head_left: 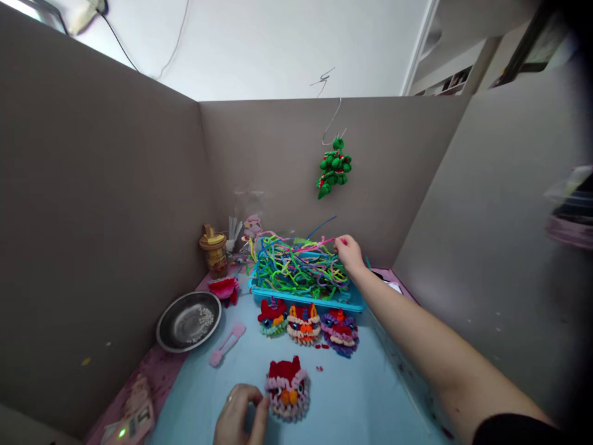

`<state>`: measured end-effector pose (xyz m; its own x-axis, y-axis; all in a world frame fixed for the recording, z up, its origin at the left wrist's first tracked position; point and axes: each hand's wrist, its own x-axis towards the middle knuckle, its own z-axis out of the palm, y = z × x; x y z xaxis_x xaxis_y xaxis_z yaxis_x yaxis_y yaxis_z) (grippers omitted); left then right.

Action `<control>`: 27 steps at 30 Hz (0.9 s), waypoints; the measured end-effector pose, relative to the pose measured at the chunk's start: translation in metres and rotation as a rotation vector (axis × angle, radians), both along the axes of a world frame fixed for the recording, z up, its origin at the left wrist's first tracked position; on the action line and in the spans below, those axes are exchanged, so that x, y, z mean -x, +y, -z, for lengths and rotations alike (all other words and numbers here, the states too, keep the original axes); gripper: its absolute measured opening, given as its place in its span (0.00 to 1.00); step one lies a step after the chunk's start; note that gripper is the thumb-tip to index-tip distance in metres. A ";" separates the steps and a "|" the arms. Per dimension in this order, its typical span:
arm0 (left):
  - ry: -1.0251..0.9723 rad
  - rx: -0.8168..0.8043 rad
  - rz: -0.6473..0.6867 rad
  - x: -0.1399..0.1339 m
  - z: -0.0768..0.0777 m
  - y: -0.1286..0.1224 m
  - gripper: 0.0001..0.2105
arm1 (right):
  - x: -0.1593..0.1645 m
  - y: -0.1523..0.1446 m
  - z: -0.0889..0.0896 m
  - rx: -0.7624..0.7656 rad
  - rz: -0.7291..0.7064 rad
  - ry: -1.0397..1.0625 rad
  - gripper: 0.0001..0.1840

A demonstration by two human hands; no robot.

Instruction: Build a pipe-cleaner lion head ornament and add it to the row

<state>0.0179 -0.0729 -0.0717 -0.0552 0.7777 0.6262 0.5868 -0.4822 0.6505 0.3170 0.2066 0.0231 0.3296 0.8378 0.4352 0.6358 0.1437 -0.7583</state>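
Note:
In the head view my right hand (pixel 348 252) reaches over the far right of a blue tray (pixel 306 300). Its fingers are closed on a pink pipe cleaner (pixel 328 241), which trails left across a tangled heap of pipe cleaners (pixel 296 266) in many colours. Low in the view, my left hand (pixel 241 413) is loosely curled, with a gap between thumb and fingers and nothing in it. Its fingertips are right beside a red and pale-pink lion head (pixel 287 390) with an orange beak-like mouth; whether they touch it I cannot tell.
Three similar fuzzy heads (pixel 303 324) line the tray's front. Leftward are a metal bowl (pixel 189 321) with small white bits, a pink double-ended tool (pixel 227 345), a pink-red piece (pixel 225 289) and a lidded cup (pixel 214 250). A green ornament (pixel 334 167) hangs behind. Grey panels (pixel 102 185) enclose the table.

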 end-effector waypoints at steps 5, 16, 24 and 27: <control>0.032 0.001 0.021 0.002 -0.005 -0.001 0.10 | -0.003 -0.002 -0.021 -0.153 0.078 0.193 0.13; 0.112 0.004 0.052 0.008 -0.009 0.000 0.08 | -0.058 -0.017 -0.054 -0.446 0.287 0.706 0.04; 0.135 0.039 0.044 0.006 -0.010 -0.003 0.06 | -0.057 -0.063 -0.039 -0.265 0.094 0.599 0.05; 0.104 0.041 0.019 0.005 -0.011 -0.004 0.07 | -0.021 -0.103 -0.019 0.021 -0.157 0.684 0.07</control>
<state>0.0130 -0.0773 -0.0612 0.0233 0.8028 0.5958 0.6433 -0.4682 0.6057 0.3378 0.1036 0.0419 0.3983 0.9039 0.1560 -0.0124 0.1754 -0.9844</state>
